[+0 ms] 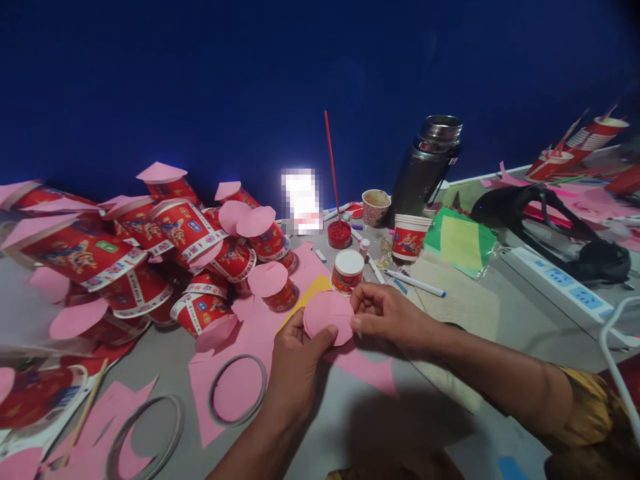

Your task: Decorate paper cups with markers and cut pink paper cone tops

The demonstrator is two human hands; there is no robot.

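Note:
A pink paper disc (327,316) with a short slit line is held above the table, and a second pink edge shows just behind it. My left hand (303,350) grips its lower left side, thumb on top. My right hand (379,311) pinches the right edge between thumb and fingers. Right behind the disc stands an upturned red paper cup (348,272) with a white top. Under and beside my hands lie sheets of pink paper (200,393) and a yellow strip (305,299). A grey ring (214,390) rests on the pink sheet left of my left forearm.
Many red cups with pink paper tops (190,230) are heaped at the left. Another grey ring (113,460) lies front left. A dark thermos (423,167), stacked cups (409,241), a red pot (339,237) with a stick, markers (420,285) and a power strip (555,287) stand behind and right.

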